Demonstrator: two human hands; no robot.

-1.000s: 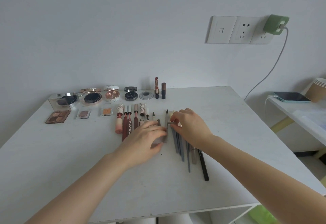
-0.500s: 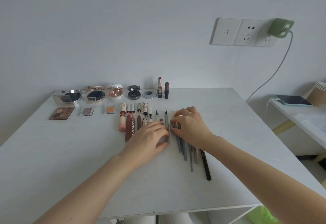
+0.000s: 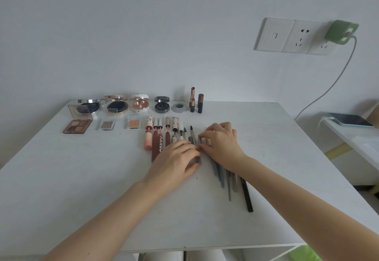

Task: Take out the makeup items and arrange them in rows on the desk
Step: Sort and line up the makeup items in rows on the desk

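The white desk (image 3: 82, 178) carries rows of makeup. Compacts (image 3: 117, 107) and two upright lipsticks (image 3: 192, 100) line the back edge. In front of them lie eyeshadow palettes (image 3: 77, 126), then lip glosses and tubes (image 3: 155, 137) side by side. My left hand (image 3: 174, 162) rests on the liner pens (image 3: 191, 132), its fingers nearly straight and its thumb beside a grey pen. Touching it on the right, my right hand (image 3: 222, 143) has curled fingertips pinching the tops of thin makeup pencils (image 3: 222, 180). Their lower ends fan out beneath my wrist, next to a black pencil (image 3: 247, 197).
A wall with sockets (image 3: 287, 36) and a green charger (image 3: 341, 31) stands behind the desk. The charger's cable runs to a phone (image 3: 350, 120) on a lower white surface at the right. The desk's front edge is near the frame's bottom.
Both hands stay on the pens and pencils. My left hand has slid slightly right until it meets the right fingertips. The view has tilted a little.
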